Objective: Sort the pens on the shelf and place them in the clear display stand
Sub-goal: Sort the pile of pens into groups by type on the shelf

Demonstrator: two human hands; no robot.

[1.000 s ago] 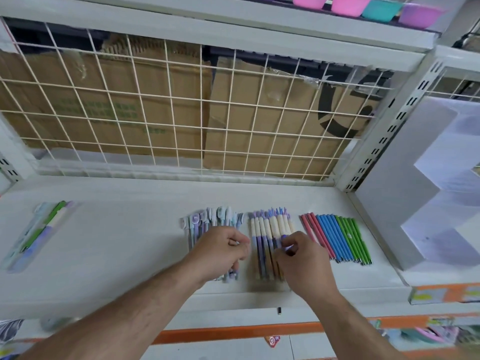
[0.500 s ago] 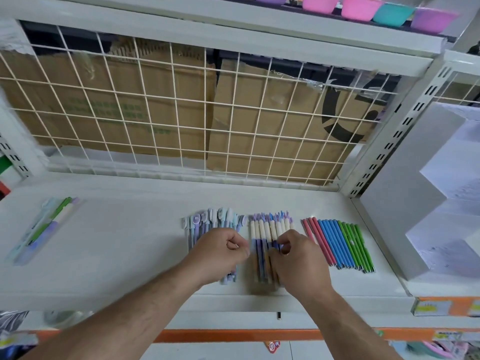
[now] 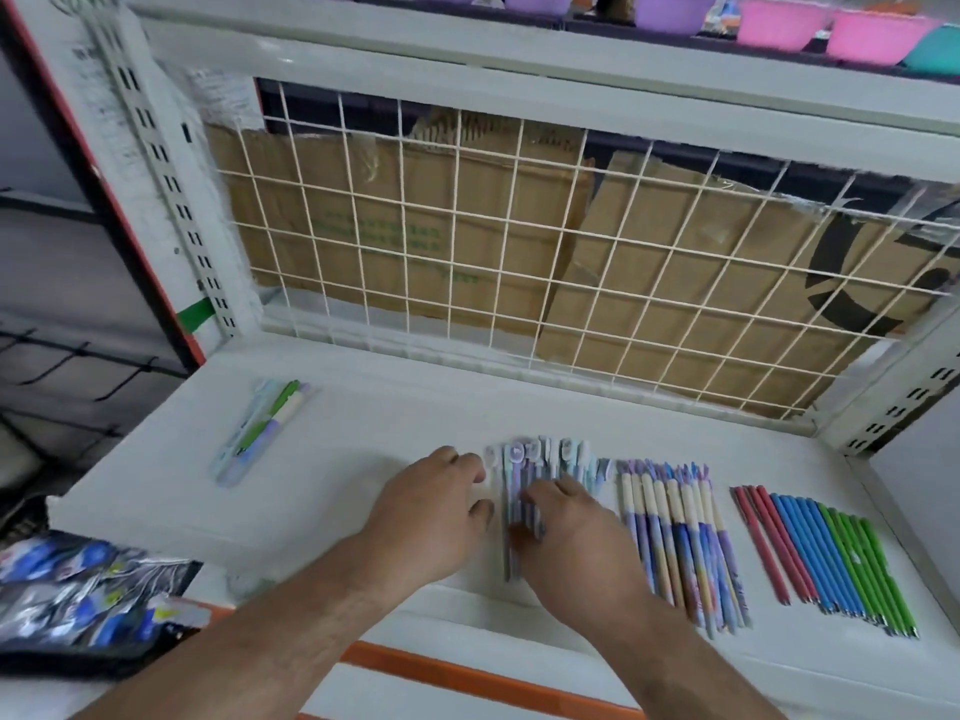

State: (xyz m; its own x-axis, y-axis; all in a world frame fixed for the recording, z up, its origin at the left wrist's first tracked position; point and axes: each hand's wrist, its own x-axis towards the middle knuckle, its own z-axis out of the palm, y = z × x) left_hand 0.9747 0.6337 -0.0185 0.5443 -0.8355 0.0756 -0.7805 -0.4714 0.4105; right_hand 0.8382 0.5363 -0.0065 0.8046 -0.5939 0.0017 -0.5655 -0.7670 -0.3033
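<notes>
Two hands now meet at the pastel pens point(image 3: 540, 459): the right hand point(image 3: 576, 543) left the purple pens point(image 3: 675, 532), joining the left hand point(image 3: 431, 504). Both grips wide, empty.

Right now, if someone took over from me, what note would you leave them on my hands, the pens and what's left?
Left hand: open, fingers at the left edge of the pastel clip pens.
Right hand: lies over those pens; grip unclear.
Grouped on the shelf: pastel clip pens, cream-and-purple pens, red, blue and green pens. A small pen bundle lies apart, far left.
Left to do: everything into the display stand, which is not in view.
</notes>
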